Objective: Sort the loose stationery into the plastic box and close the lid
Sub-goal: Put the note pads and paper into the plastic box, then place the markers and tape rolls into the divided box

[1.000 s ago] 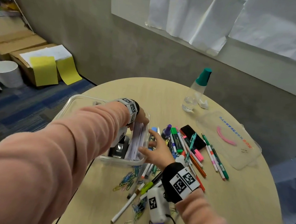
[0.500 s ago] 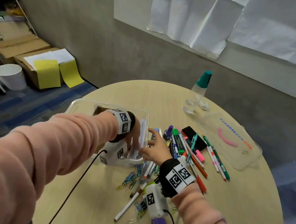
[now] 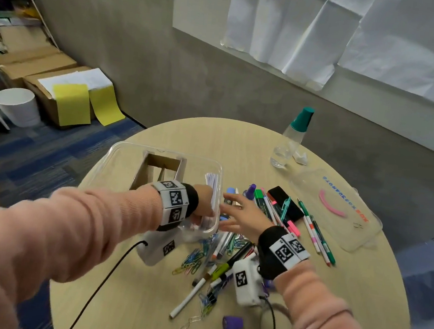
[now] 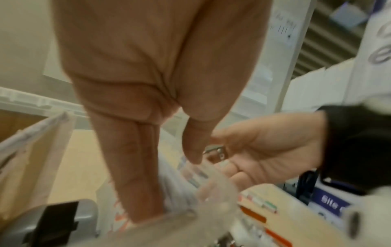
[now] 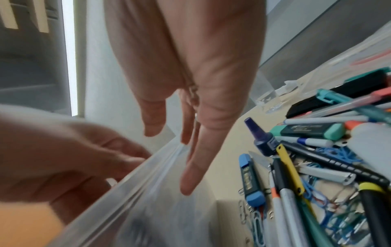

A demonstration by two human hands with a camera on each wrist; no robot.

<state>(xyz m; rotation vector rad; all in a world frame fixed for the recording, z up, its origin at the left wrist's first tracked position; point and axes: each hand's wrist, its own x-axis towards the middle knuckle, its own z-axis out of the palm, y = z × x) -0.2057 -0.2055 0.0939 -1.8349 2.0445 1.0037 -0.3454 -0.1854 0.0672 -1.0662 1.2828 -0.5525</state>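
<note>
Round table (image 3: pixel 239 145), light wood-grain top, stands near a grey wall (image 3: pixel 131 48). White paper sheets (image 3: pixel 318 30) hang in overlapping rows on a pale panel on the upper wall. Floor: blue carpet tiles (image 3: pixel 38 151) with darker patches. Far left: cardboard boxes (image 3: pixel 33 64) stacked on the floor; white and yellow sheets (image 3: pixel 72 103) drape over the front one. White bin (image 3: pixel 16 105) just beside the boxes. Cluttered shelving (image 3: pixel 1 15) behind them. Light even, soft shadows.
</note>
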